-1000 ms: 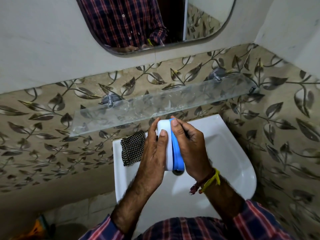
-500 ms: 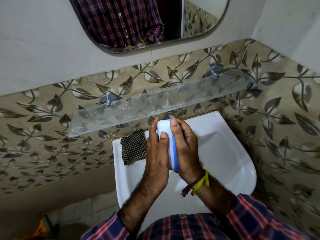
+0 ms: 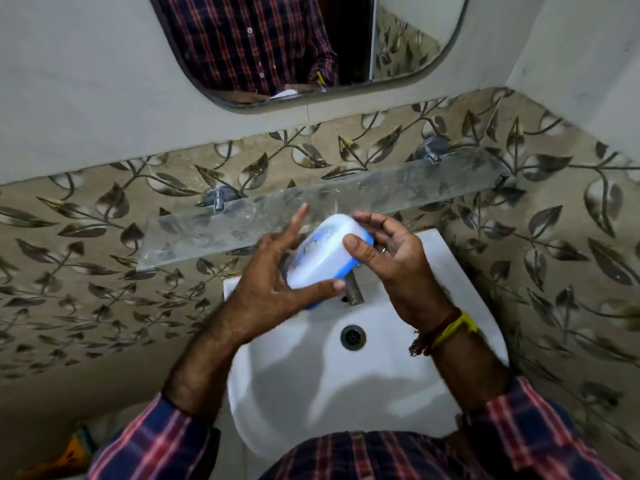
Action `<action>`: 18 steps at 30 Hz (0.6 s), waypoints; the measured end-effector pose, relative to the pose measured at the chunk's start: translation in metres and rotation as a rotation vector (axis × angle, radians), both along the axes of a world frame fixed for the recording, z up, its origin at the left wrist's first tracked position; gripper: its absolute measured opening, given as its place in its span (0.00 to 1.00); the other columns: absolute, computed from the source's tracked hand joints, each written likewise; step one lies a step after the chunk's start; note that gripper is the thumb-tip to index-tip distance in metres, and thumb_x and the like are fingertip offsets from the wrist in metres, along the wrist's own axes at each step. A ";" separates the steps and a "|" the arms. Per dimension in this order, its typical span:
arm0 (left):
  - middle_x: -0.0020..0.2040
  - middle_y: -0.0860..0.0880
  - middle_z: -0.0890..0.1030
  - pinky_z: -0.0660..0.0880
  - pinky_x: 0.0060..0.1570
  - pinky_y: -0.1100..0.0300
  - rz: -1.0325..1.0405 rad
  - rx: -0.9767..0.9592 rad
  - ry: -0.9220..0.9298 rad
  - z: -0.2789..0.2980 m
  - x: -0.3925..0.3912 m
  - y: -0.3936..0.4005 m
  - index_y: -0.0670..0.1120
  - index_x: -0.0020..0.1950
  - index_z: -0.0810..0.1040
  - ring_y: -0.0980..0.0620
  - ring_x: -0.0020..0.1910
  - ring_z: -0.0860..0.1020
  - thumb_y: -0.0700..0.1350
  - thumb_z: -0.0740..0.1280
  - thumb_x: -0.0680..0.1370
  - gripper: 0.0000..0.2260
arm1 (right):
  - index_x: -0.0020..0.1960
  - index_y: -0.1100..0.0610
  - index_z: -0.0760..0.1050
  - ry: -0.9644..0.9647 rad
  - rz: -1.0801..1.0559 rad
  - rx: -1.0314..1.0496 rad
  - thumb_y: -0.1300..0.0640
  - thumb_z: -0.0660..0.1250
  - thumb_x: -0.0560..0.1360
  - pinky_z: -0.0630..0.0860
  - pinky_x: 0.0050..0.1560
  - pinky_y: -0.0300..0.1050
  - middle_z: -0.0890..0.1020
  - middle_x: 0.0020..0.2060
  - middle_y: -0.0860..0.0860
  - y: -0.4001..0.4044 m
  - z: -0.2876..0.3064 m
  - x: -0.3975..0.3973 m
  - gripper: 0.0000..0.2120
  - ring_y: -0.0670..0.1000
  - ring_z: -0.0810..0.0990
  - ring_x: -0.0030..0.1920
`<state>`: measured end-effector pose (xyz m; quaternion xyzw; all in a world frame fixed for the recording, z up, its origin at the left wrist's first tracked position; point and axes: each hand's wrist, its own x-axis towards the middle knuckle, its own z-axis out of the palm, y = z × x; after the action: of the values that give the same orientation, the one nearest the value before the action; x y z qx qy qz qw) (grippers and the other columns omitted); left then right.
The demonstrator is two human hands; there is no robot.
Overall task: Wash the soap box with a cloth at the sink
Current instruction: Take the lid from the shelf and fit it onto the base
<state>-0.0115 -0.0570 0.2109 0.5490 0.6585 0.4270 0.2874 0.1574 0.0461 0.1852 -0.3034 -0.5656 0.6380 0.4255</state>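
Soap box (image 3: 325, 258): white lid up, blue base beneath, tilted; we hold it above the far end of the sink, just over the tap, likely so any water would fall into the basin
Left hand (image 3: 277, 285): we cradle the box's left side and near edge, thumb curled under the near edge, fingers spread along the far-left side, one fingertip pointing up free
Right hand (image 3: 398, 261): thumb presses on the lid's right end, fingers loosely curled behind the far-right edge; together the hands seem to steady or turn the box
Tap (image 3: 353, 289): short spout under the box, no water seen running
Sink (image 3: 450, 306): white basin, drain near its middle
Cloth: not visible; possibly hidden behind our left hand
Glass shelf (image 3: 381, 199): on the far wall, just beyond the hands
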 end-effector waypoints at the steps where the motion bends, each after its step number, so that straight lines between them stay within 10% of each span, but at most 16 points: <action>1: 0.58 0.49 0.78 0.79 0.54 0.60 0.039 0.050 -0.063 0.001 -0.004 0.004 0.62 0.77 0.66 0.53 0.58 0.79 0.61 0.82 0.59 0.48 | 0.58 0.55 0.78 0.014 -0.004 0.024 0.56 0.75 0.70 0.79 0.50 0.38 0.86 0.51 0.49 0.006 0.002 0.003 0.18 0.47 0.84 0.52; 9: 0.59 0.43 0.79 0.82 0.53 0.46 0.217 0.255 0.014 0.001 -0.033 0.065 0.53 0.73 0.68 0.46 0.57 0.81 0.62 0.84 0.55 0.50 | 0.65 0.57 0.77 -0.322 -0.108 0.452 0.54 0.73 0.75 0.74 0.67 0.55 0.79 0.59 0.55 0.063 0.017 -0.014 0.19 0.53 0.78 0.62; 18: 0.66 0.44 0.77 0.78 0.63 0.47 0.275 0.224 0.144 -0.017 -0.038 0.086 0.46 0.79 0.62 0.47 0.65 0.77 0.44 0.86 0.62 0.51 | 0.68 0.55 0.75 -0.680 -0.272 0.680 0.48 0.74 0.72 0.74 0.60 0.53 0.82 0.58 0.55 0.067 0.001 -0.024 0.27 0.59 0.72 0.62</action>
<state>-0.0496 0.0287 0.1941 0.5117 0.6944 0.4926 0.1157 0.1336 0.1127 0.1867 -0.4092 -0.8036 0.2213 0.3711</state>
